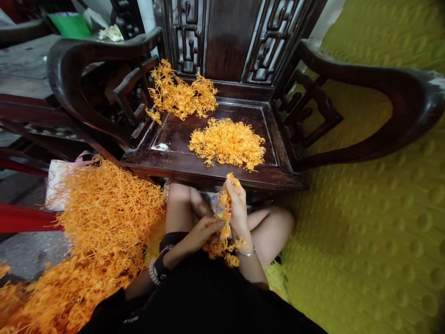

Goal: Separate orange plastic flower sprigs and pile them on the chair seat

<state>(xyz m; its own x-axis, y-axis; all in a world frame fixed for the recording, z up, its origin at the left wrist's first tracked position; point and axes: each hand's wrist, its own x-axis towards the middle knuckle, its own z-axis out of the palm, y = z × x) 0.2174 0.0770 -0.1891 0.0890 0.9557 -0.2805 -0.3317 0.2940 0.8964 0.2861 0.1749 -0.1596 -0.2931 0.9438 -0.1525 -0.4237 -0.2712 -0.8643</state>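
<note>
- While both hands meet over the lap, the right hand (pixel 239 211) grips a bunch of orange plastic sprigs (pixel 225 253) upright.
- The left hand (pixel 205 230) pinches its lower part.
- Two sprig piles (pixel 227 141) lie on the carved wooden armchair (pixel 174 160).
- White bag (pixel 57 176): red print unreadable.

Tangled bunch of thin orange plastic sprigs (pixel 224 206), spiky and branching, matted into one long clump. Held roughly upright and drawn out lengthwise: top tuft just below the front edge of the dark carved wooden chair (pixel 181 163), bottom frayed into a looser clump farther from that edge. Clasped along its length by right hand (pixel 239 213), pinched lower down by left hand (pixel 203 232).
</note>
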